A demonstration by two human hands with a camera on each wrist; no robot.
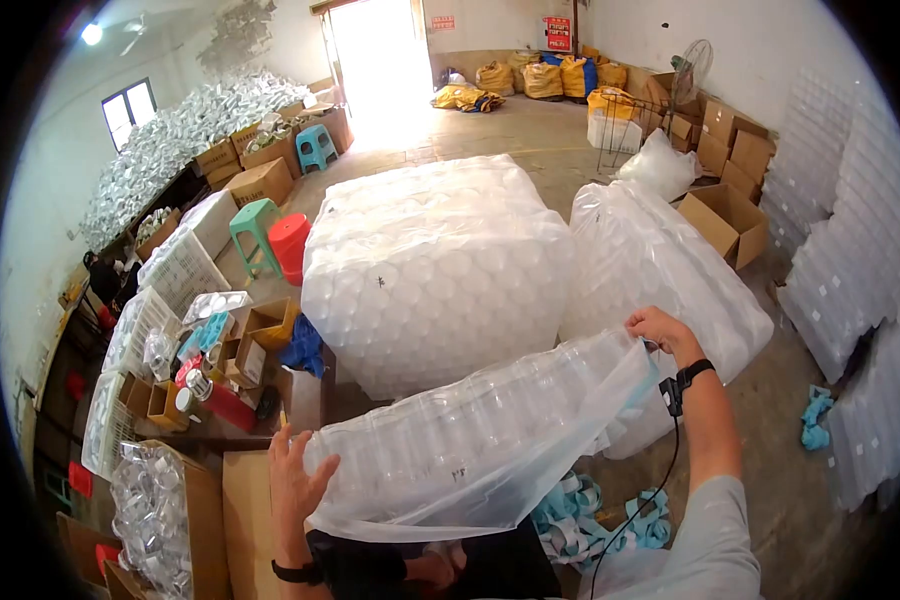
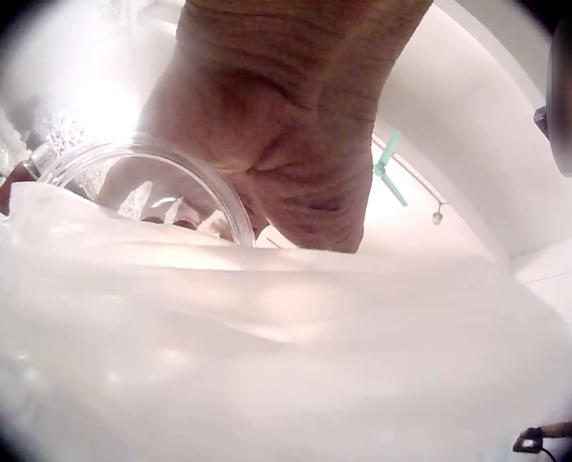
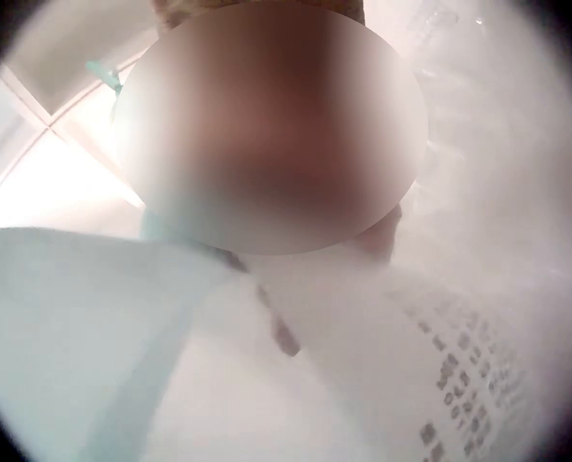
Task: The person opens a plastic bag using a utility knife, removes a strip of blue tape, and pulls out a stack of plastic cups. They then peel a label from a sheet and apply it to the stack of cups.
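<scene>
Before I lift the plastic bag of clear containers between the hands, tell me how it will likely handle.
The plastic bag is probably light for its bulk: its clear containers look hollow. Loose film near the right hand should be floppy. The long row may sag or shift in such thin film.

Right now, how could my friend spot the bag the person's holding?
Find the huge wrapped bundle in the middle. Just in front, the clear bag slants between the left hand and the right hand. It's long and slim; the huge wrapped bundle and second bundle behind are far bulkier.
</scene>
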